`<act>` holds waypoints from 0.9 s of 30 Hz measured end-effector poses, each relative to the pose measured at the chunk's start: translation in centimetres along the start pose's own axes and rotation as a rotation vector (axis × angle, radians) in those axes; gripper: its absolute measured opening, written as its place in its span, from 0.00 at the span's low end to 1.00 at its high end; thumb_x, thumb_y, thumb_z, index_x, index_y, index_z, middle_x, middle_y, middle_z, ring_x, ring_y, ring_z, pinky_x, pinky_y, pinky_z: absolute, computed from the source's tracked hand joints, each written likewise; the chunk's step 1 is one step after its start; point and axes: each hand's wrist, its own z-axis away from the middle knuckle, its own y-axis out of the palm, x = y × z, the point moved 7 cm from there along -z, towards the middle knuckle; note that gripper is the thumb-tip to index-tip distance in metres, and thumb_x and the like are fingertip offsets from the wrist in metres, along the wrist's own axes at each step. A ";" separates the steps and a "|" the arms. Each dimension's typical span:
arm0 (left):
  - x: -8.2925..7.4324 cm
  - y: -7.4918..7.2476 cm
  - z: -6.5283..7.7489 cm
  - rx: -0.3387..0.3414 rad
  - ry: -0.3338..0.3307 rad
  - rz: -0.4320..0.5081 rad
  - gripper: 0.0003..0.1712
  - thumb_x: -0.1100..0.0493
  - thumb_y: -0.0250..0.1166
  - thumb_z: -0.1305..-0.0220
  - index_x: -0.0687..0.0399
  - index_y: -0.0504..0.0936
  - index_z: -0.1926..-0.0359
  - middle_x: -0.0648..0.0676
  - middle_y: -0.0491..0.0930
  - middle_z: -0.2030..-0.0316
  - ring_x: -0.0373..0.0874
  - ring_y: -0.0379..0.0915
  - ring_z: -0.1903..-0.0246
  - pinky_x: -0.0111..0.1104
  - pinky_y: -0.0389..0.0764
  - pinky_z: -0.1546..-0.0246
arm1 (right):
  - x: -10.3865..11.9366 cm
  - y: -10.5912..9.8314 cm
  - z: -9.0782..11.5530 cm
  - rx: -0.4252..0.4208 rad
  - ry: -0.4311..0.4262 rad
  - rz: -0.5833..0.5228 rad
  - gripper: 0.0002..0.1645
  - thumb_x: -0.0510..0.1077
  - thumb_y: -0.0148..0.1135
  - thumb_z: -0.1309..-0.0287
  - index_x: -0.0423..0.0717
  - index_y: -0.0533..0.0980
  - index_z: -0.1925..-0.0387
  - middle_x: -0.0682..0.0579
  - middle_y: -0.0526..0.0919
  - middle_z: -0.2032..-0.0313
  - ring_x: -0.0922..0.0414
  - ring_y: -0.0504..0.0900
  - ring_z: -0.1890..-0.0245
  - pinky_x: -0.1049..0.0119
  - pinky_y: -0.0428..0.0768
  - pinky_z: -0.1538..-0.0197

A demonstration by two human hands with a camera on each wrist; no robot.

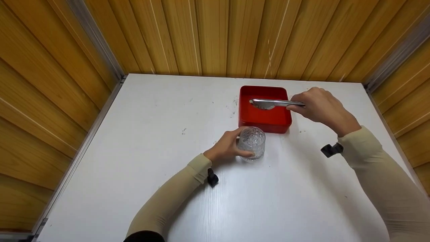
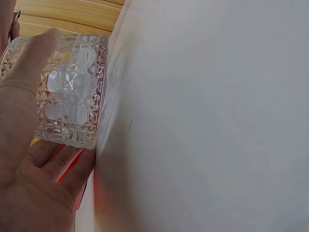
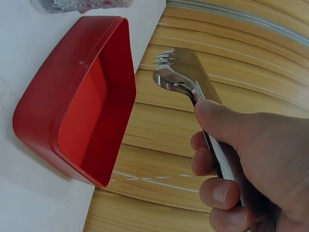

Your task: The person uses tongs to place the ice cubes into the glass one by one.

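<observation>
My left hand (image 1: 225, 148) grips a clear cut-glass tumbler (image 1: 253, 143) standing on the white table, in front of the red box (image 1: 268, 128). Thumb and fingers lie on opposite sides of the glass (image 2: 72, 92) in the left wrist view. With my right hand (image 1: 320, 107) I hold a bundle of metal cutlery by the handles, over the open box. The right wrist view shows fork tines (image 3: 165, 60), a rounded spoon bowl (image 3: 166, 82) and a broad flat knife blade (image 3: 195, 67) stacked together. The fingers hide most of the handles.
The white table (image 1: 151, 134) bears a few dark scuffs. Yellow wood-grain panels (image 1: 215, 40) stand behind it and on both sides, with grey metal strips (image 1: 97, 40) at the corners. A black wrist mount (image 1: 212, 178) sits on the left sleeve, another mount (image 1: 332, 150) on the right.
</observation>
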 end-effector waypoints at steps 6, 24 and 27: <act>0.0 -0.1 -0.1 -0.004 0.002 -0.011 0.49 0.51 0.85 0.52 0.48 0.72 0.30 0.48 0.82 0.42 0.37 0.77 0.44 0.27 0.77 0.40 | 1.2 -0.1 1.1 -0.016 -0.041 0.010 0.04 0.44 0.73 0.38 0.47 0.87 0.65 0.56 0.78 0.81 0.56 0.71 0.78 0.63 0.70 0.77; -0.1 -0.3 0.0 -0.007 0.018 -0.029 0.48 0.53 0.85 0.52 0.53 0.71 0.31 0.54 0.82 0.43 0.40 0.78 0.43 0.27 0.77 0.41 | 4.2 0.6 4.4 -0.073 -0.207 0.004 0.07 0.42 0.78 0.44 0.49 0.89 0.62 0.60 0.86 0.75 0.63 0.73 0.79 0.68 0.73 0.76; -0.1 -0.3 0.0 -0.006 0.011 -0.018 0.46 0.53 0.85 0.52 0.55 0.73 0.34 0.53 0.83 0.45 0.40 0.79 0.44 0.27 0.78 0.42 | 4.5 0.8 4.9 -0.081 -0.226 -0.006 0.07 0.43 0.78 0.44 0.49 0.89 0.63 0.60 0.86 0.74 0.64 0.73 0.79 0.69 0.72 0.77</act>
